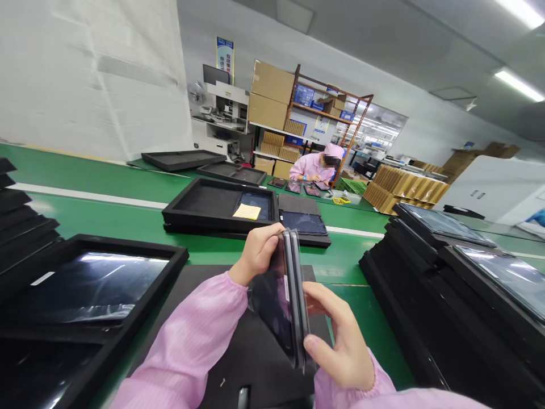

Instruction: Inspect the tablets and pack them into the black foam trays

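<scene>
Two dark tablets (277, 304), apparently in clear film, are held upright on edge, back to back or face to face, above a black mat (242, 363). My left hand (261, 250) grips their upper corner with thumb and fingers. On the right side, my right hand (336, 335) is closed around their edge, its thumb near the lower part and its fingers partly hidden behind. A white label shows on the nearer tablet's face. Below, a small dark object (244, 397) lies on the mat, cut off by the frame.
Left, a black foam tray (181, 255) holds a glossy screen. Another foam tray (204, 196) ahead bears a yellow note (247, 211). Stacked black trays (409, 284) with screens rise at right. Across the green table (347, 250), a co-worker (315, 167) in pink handles tablets.
</scene>
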`<state>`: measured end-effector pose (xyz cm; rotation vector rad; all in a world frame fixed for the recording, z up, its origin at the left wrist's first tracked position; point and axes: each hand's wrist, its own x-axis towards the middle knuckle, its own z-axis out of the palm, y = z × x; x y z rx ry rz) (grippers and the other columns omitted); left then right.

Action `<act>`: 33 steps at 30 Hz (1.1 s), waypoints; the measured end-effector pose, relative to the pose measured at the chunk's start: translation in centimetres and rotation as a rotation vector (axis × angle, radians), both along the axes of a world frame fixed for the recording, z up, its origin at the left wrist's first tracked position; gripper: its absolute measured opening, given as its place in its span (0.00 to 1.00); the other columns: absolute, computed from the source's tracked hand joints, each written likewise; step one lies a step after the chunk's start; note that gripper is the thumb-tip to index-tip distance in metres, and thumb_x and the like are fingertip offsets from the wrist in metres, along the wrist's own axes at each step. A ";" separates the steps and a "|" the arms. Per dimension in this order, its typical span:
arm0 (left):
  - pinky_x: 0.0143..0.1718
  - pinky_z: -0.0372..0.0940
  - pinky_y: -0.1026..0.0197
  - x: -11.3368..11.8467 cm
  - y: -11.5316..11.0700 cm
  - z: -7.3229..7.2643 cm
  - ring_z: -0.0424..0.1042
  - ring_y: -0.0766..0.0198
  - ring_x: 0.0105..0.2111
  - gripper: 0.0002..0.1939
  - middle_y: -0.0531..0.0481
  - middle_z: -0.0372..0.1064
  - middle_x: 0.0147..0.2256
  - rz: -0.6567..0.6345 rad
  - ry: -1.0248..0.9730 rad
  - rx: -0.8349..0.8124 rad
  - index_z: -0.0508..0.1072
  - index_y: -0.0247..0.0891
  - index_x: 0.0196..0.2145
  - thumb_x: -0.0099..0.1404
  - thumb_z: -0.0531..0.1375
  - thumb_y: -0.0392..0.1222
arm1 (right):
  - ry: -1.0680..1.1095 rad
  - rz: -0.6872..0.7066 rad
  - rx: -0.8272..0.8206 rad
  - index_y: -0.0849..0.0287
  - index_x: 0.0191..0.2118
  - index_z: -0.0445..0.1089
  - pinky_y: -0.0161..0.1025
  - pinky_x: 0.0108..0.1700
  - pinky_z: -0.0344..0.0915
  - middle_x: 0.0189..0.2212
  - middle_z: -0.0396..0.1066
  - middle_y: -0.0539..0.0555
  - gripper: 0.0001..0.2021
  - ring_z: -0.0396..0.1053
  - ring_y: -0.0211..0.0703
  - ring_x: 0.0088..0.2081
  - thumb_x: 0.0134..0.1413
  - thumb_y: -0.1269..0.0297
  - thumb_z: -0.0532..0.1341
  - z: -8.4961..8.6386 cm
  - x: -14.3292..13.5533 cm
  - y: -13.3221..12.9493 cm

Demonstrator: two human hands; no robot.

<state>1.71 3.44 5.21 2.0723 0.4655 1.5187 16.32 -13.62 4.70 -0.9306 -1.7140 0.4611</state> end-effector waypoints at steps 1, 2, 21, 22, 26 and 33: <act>0.24 0.57 0.58 0.0 -0.1 0.0 0.62 0.62 0.19 0.36 0.52 0.64 0.19 0.006 0.013 0.001 0.65 0.42 0.24 0.65 0.38 0.74 | 0.009 -0.013 -0.007 0.49 0.59 0.70 0.37 0.42 0.79 0.51 0.77 0.55 0.22 0.79 0.47 0.43 0.58 0.65 0.64 0.1 0.0 0.1; 0.24 0.57 0.58 0.0 -0.3 0.1 0.62 0.62 0.19 0.35 0.53 0.64 0.19 0.006 0.026 0.004 0.65 0.42 0.24 0.65 0.38 0.74 | 0.017 -0.029 -0.013 0.50 0.57 0.71 0.36 0.41 0.78 0.48 0.78 0.55 0.21 0.79 0.46 0.42 0.58 0.66 0.64 0.2 -0.1 0.2; 0.24 0.59 0.58 0.8 -1.4 0.0 0.67 0.60 0.21 0.34 0.50 0.68 0.21 0.038 0.117 0.091 0.66 0.42 0.25 0.67 0.38 0.71 | -0.050 -0.236 0.001 0.56 0.38 0.77 0.36 0.34 0.76 0.31 0.80 0.53 0.12 0.78 0.45 0.30 0.52 0.70 0.56 1.1 0.5 -0.1; 0.24 0.59 0.58 0.8 -1.5 0.0 0.67 0.60 0.20 0.34 0.50 0.68 0.21 0.037 0.110 0.095 0.67 0.42 0.25 0.67 0.39 0.71 | -0.041 -0.225 -0.006 0.57 0.39 0.77 0.37 0.35 0.77 0.33 0.81 0.54 0.12 0.79 0.46 0.31 0.53 0.69 0.56 1.1 0.3 -0.1; 0.24 0.58 0.59 0.7 -1.4 0.0 0.67 0.60 0.20 0.33 0.50 0.68 0.21 0.037 0.082 0.116 0.67 0.41 0.25 0.68 0.40 0.69 | -0.043 -0.231 -0.026 0.58 0.46 0.75 0.37 0.38 0.77 0.38 0.81 0.55 0.14 0.79 0.48 0.37 0.53 0.68 0.60 1.4 -0.9 -0.4; 0.28 0.61 0.58 1.3 -0.9 -1.2 0.69 0.59 0.23 0.33 0.49 0.72 0.25 0.019 0.083 0.167 0.70 0.41 0.30 0.69 0.38 0.67 | -0.083 -0.252 -0.068 0.54 0.54 0.71 0.32 0.47 0.73 0.44 0.79 0.51 0.22 0.78 0.43 0.43 0.51 0.71 0.61 1.6 -2.7 -0.7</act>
